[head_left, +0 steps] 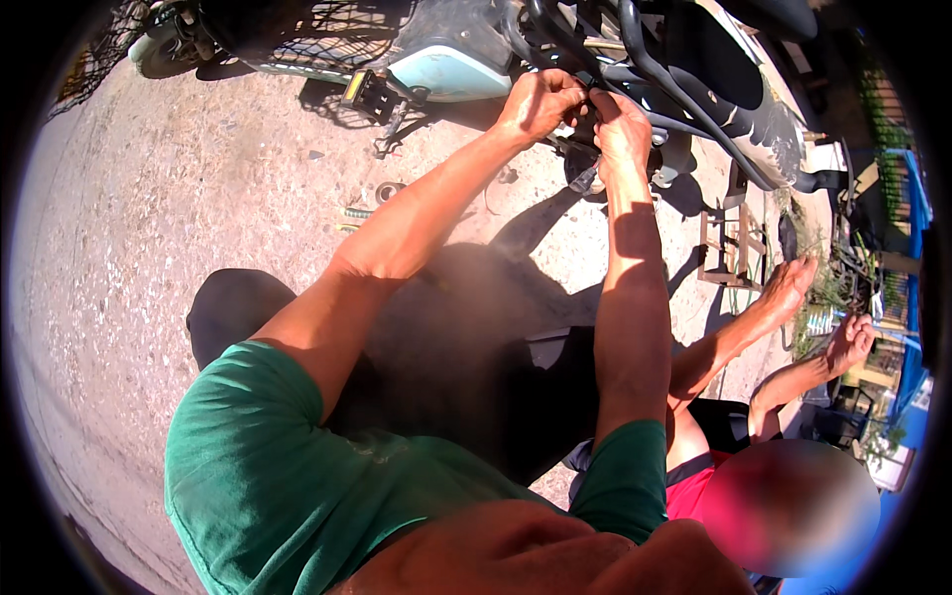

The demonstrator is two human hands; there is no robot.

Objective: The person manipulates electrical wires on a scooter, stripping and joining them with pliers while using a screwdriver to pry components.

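Observation:
Both hands meet at the side of a parked two-wheeler with a light blue panel [451, 74] and black frame tubes [645, 55]. My left hand [542, 106] is closed, thumb and fingers pinched together close to the tubes. Beside it, my right hand [623, 129] is closed too, its fingertips almost touching those of the left. Whatever sits between the fingertips is dark and too small to make out. Left of my left hand, a black pedal with a yellow reflector [353, 89] sticks out from the vehicle.
On the rough concrete [198, 178] lie a small dark ring [389, 190] and a green-handled tool [354, 213]. A small wooden stool [732, 248] stands to the right. Close on my right sits another person in a red top [689, 494], with both forearms stretched forward.

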